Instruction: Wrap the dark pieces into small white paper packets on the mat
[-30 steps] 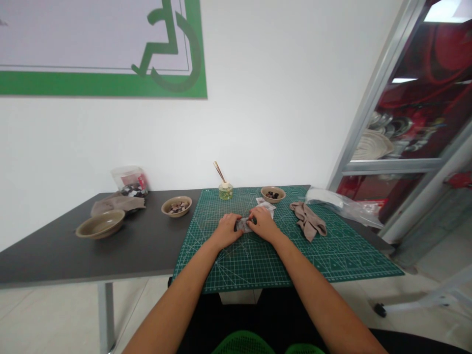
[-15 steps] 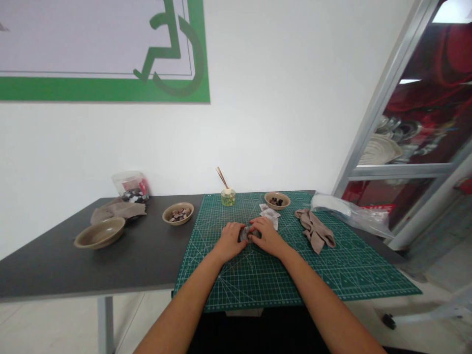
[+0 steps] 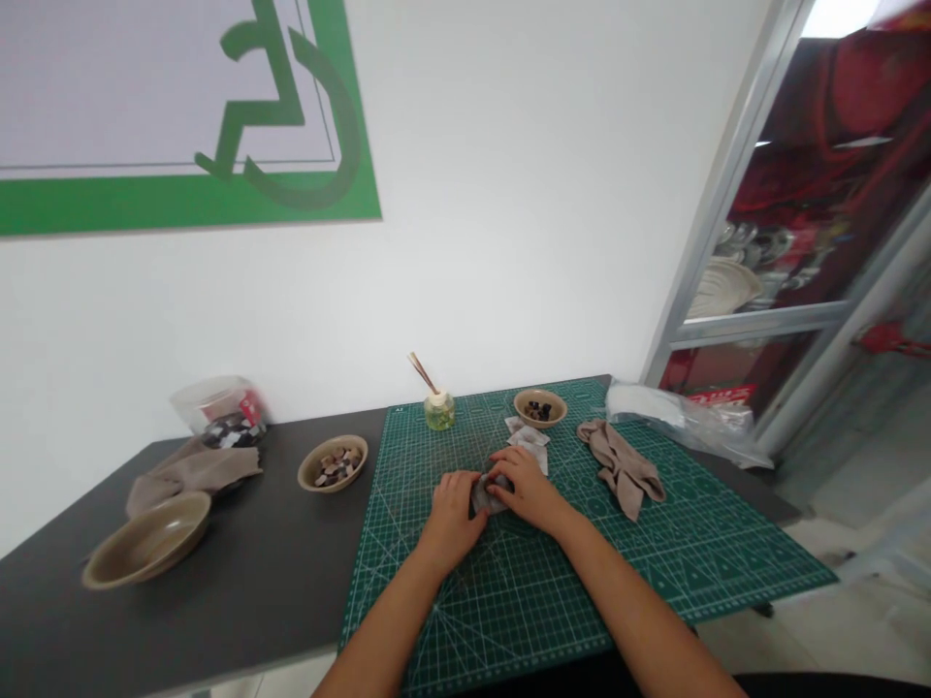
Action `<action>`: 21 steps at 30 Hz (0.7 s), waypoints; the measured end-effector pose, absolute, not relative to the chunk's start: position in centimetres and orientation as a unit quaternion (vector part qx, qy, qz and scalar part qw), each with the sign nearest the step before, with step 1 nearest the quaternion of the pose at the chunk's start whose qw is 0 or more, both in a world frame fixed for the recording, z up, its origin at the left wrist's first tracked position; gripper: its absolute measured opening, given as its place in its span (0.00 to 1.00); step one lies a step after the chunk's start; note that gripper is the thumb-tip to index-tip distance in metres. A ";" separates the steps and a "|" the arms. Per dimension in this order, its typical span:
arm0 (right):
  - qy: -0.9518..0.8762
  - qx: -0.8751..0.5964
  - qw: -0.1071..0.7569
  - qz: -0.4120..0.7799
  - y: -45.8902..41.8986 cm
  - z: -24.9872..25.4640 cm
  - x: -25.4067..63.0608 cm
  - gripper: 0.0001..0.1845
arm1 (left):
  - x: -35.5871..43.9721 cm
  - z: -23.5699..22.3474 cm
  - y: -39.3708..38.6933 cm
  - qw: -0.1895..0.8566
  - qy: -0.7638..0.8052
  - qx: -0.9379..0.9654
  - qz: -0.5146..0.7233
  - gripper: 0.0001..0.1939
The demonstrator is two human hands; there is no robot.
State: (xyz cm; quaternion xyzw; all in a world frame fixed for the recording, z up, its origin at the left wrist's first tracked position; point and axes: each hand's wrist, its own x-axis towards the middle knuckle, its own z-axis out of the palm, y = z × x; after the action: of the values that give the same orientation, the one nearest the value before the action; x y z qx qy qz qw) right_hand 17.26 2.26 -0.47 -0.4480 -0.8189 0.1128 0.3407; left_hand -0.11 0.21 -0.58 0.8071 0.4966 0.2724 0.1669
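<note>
Both hands meet over the green cutting mat. My left hand and my right hand are closed on a small grey pouch pressed between their fingers on the mat. Just beyond the hands lie a few small white sachets. A small tan bowl with dark pieces stands behind them. A glass jar with sticks is at the mat's far edge.
A crumpled beige cloth lies right of the hands, a clear plastic bag beyond it. On the dark table to the left: a bowl of mixed pieces, an empty tan bowl, another beige cloth, a plastic tub.
The camera has swung left and tilted down a little. Both hands stay together on the small grey pouch, with only slight finger shifts.
</note>
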 end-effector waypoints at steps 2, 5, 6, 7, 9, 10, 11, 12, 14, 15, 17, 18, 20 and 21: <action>-0.804 -0.467 0.353 0.103 2.3 -0.4 17.3 0.06 | -0.1 -0.4 0.2 0.172 0.499 0.805 0.271 0.19; -0.818 -0.442 0.350 0.116 1.9 -0.3 17.4 0.07 | 0.0 -0.3 0.3 0.170 0.501 0.805 0.269 0.18; -0.826 -0.430 0.342 0.122 1.8 -0.3 17.4 0.07 | 0.0 -0.3 0.3 0.170 0.502 0.804 0.270 0.19; -0.832 -0.425 0.333 0.126 1.7 -0.3 17.3 0.08 | 0.0 -0.3 0.4 0.170 0.501 0.803 0.273 0.19; -0.825 -0.445 0.328 0.117 1.6 -0.3 17.1 0.08 | -0.1 -0.3 0.5 0.173 0.500 0.803 0.273 0.20; -0.819 -0.456 0.328 0.113 1.6 -0.3 17.0 0.08 | -0.1 -0.3 0.6 0.175 0.496 0.805 0.275 0.20; -0.811 -0.469 0.333 0.107 1.6 -0.4 16.9 0.07 | -0.2 -0.2 0.7 0.179 0.490 0.808 0.274 0.21; -0.804 -0.480 0.336 0.103 1.5 -0.4 16.9 0.06 | -0.3 -0.2 0.8 0.183 0.485 0.810 0.275 0.21; -0.798 -0.487 0.341 0.098 1.5 -0.5 16.9 0.05 | -0.6 0.1 1.0 0.196 0.479 0.809 0.279 0.23; -0.803 -0.478 0.341 0.101 1.4 -0.5 17.0 0.05 | -0.7 0.2 1.1 0.206 0.478 0.806 0.283 0.24; -0.821 -0.448 0.336 0.113 1.4 -0.6 17.0 0.06 | -0.9 0.5 1.4 0.226 0.478 0.798 0.289 0.25; -0.827 -0.437 0.334 0.117 1.4 -0.6 17.0 0.07 | -1.0 0.7 1.4 0.236 0.479 0.795 0.289 0.26; -0.825 -0.441 0.333 0.112 1.6 -0.6 17.0 0.07 | -1.1 0.8 1.5 0.242 0.479 0.793 0.289 0.27; -0.818 -0.455 0.336 0.104 1.7 -0.7 17.0 0.06 | -1.1 0.9 1.5 0.241 0.477 0.795 0.287 0.27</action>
State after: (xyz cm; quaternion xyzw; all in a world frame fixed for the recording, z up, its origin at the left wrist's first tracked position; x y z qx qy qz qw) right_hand 17.01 1.73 -0.69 -0.4551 -0.8182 0.1044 0.3356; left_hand -1.13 1.51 0.85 0.7948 0.4774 0.2866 0.2413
